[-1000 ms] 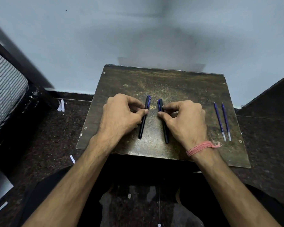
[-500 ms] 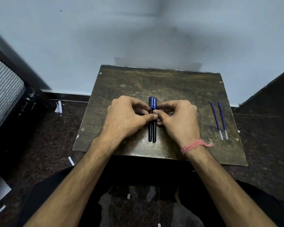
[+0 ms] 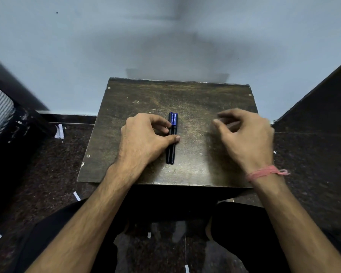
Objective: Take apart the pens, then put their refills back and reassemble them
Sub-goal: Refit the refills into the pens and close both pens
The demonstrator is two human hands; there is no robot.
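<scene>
My left hand (image 3: 144,138) has its grip pinched on two slim dark-blue plastic pens (image 3: 172,138), lying side by side and touching on the worn brown wooden table (image 3: 195,99). My right hand (image 3: 246,136) hovers near them, blurred, fingers loosely spread, empty.

Two dark blue-capped pens (image 3: 172,137), side by side, touching, flat on table

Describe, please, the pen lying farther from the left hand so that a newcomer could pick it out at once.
On the dark worn board before the wall, two pens lie side by side, touching, near its middle. The right-hand pen is the one wanted: the left pen sits against the left hand, whose thumb reaches across both.
</scene>
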